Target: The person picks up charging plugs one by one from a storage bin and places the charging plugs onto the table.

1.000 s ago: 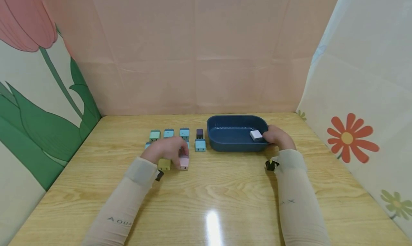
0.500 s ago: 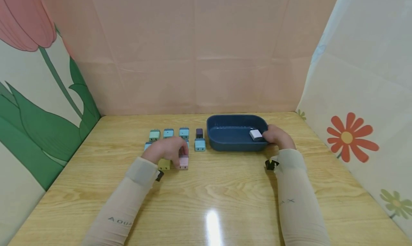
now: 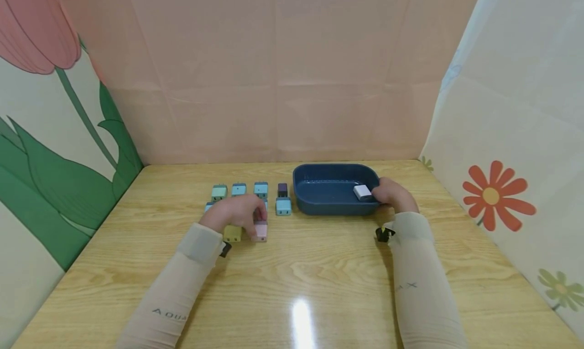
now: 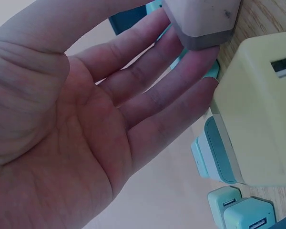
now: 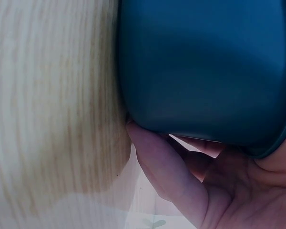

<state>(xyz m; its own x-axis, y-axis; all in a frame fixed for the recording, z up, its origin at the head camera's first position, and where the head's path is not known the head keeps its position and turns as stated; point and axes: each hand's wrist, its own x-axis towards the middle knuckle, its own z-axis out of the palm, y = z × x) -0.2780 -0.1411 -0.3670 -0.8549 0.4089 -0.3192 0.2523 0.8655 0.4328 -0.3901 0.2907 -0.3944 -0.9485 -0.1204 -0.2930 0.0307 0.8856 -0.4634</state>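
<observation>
My left hand (image 3: 237, 209) pinches a pink charger plug (image 3: 261, 232) on the table, thumb on one side and fingertips on the other. In the left wrist view the pink charger (image 4: 205, 19) sits at the top edge, partly cut off. Beside it stands a yellow charger (image 3: 232, 234), close to the little finger. With my right hand (image 3: 396, 194), I grip the right end of a dark blue basin (image 3: 337, 209). The thumb lies against the outer wall of the basin (image 5: 200, 76) in the right wrist view. A white charger (image 3: 362, 192) lies inside the basin near that hand.
Behind my left hand stand a green charger (image 3: 219, 192), blue chargers (image 3: 239, 189) and others partly hidden by the hand. A dark purple charger (image 3: 283, 190) and a light blue one (image 3: 283, 206) stand left of the basin. A pink backdrop (image 3: 274, 110) closes the table's far edge.
</observation>
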